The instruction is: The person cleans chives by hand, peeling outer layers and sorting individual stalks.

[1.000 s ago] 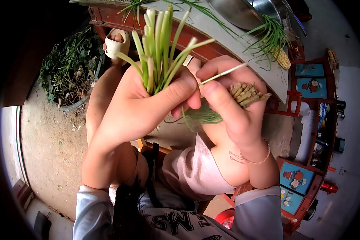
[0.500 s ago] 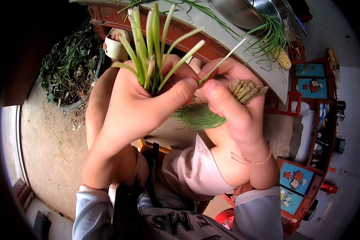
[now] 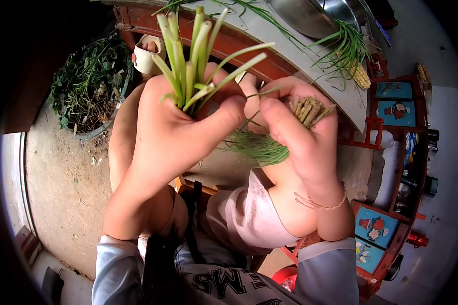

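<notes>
Left hand [image 3: 175, 127] in a curl around stalks [image 3: 178, 71]

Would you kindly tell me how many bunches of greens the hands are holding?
2: a pale-stemmed bunch in the left hand, and a brown-ended bunch in the right hand.

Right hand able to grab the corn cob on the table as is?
Probably not: the right hand is closed around a bunch of brown-ended stems. Nothing solid seems to block the way to the corn cob, though green leaves lie at one end.
</notes>
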Available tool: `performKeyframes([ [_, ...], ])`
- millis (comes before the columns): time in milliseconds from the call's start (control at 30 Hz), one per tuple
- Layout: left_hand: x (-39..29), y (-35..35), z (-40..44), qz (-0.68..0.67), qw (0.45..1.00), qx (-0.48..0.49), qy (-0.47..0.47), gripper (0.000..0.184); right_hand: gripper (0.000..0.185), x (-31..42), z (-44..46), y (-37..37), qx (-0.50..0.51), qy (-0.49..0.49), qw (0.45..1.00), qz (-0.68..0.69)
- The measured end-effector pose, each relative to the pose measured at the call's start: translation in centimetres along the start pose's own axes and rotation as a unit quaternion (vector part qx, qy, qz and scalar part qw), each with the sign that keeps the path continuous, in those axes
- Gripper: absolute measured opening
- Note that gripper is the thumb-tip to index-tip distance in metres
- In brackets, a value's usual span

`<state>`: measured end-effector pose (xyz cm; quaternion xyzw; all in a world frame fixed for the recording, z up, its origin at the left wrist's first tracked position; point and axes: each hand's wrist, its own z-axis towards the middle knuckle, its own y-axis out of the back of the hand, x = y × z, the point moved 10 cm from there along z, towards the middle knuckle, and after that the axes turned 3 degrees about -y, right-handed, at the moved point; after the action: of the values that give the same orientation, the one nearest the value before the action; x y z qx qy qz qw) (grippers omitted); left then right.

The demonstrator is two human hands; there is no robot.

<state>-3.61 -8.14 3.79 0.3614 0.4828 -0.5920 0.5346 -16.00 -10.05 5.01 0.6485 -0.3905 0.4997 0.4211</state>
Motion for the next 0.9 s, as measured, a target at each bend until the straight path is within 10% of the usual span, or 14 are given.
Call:
performKeyframes([
  [433,0.9,0.3,-0.1,-0.016,0.998,0.000,0.059,0.005,0.004,0.0,0.6,7.0,-0.208,0.034,0.965,0.156],
  [900,1.9,-0.7,-0.4,-0.173,0.973,0.047,0.146,0.005,0.003,1.0,0.2,-0.8,-0.003,0.039,0.997,0.066],
])
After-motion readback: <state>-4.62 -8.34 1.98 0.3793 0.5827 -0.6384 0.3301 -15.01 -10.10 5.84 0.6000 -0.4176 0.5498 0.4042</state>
